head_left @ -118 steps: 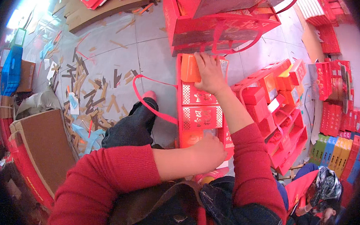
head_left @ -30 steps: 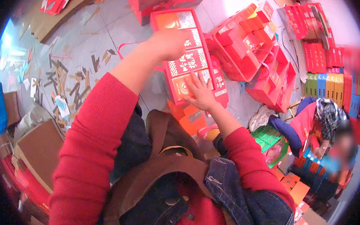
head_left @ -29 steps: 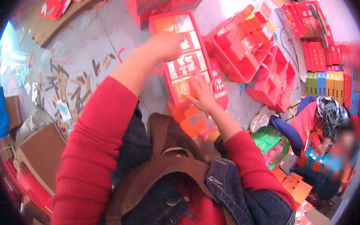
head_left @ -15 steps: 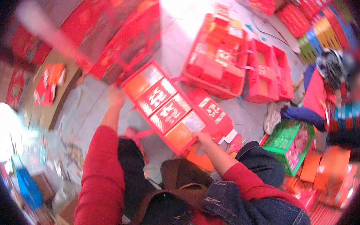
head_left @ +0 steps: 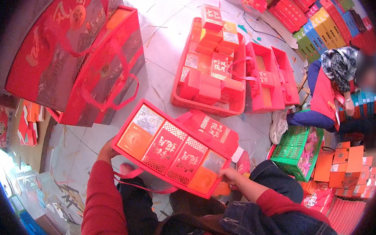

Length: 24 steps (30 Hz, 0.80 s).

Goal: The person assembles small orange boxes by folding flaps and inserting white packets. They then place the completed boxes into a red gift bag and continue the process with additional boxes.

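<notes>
A long red gift box (head_left: pixel 172 182), tilted across my lap, holds several small cartons in a row. Red patterned cartons (head_left: pixel 165 147) sit in its middle, with an orange and silver carton (head_left: pixel 138 136) at each end. My left hand (head_left: pixel 109 149) grips the left end, its fingers mostly hidden behind the wall. At the right end, my right hand (head_left: pixel 229 176) is closed on the edge. Red ribbon loops (head_left: pixel 129 173) hang off the box's near side. Just beyond it lies another red box (head_left: pixel 215 130), partly covered.
A red plastic crate (head_left: pixel 177 95) full of small cartons stands ahead, beside open red boxes (head_left: pixel 259 74). Tall red gift bags (head_left: pixel 109 74) stand left. At right are a green basket (head_left: pixel 287 151), orange cartons (head_left: pixel 344 163) and a bending co-worker (head_left: pixel 327 91).
The gift box has come nearer to me and lies less steeply slanted, still between both hands. The view has shifted, and the tall bags at left now show sharply.
</notes>
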### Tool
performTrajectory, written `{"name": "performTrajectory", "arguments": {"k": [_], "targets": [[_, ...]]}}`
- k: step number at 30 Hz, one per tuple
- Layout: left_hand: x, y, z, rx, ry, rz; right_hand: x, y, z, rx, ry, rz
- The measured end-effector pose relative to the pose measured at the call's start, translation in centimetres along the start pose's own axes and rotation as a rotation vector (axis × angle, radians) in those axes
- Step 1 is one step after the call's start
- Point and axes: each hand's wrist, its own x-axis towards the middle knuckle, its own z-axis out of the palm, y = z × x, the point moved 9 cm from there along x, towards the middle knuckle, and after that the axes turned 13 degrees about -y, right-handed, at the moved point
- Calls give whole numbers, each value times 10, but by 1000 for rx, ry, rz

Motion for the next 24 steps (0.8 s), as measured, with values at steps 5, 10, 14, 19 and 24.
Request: {"name": "performTrajectory", "arguments": {"k": [5,10,14,19,24], "targets": [[38,-5,37,-652,-183,86,5,46,-64,73,20,101],[-31,54,73,-262,-131,62,-43,-6,-57,-36,321,-214],[-149,168,129,-124,-105,281,-105,-88,48,66,-219,-349],[-270,252,194,-159,-43,713,-232,-242,37,-459,-512,-984],[-386,256,224,-389,-36,1204,-442,-287,196,-296,-801,-1398]]}}
